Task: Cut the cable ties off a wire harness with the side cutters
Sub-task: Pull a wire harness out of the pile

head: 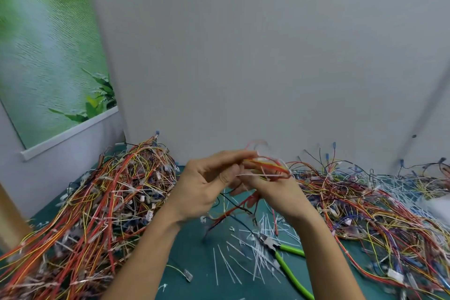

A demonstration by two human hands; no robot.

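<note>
Both my hands are raised above the green table (194,260) and hold one wire harness (270,167) of red, orange and yellow wires with white cable ties sticking out. My right hand (275,192) grips the bundle from below. My left hand (207,182) pinches the bundle's left end with fingertips and thumb. Loose ends of the harness hang down to the table. The side cutters (282,254), with bright green handles, lie on the table below my right forearm, in nobody's grip.
A big heap of harnesses (97,202) lies on the left, another heap (365,204) on the right. Several cut white ties (248,258) are scattered around the cutters. A grey wall stands close behind, with a green poster (48,56) at the left.
</note>
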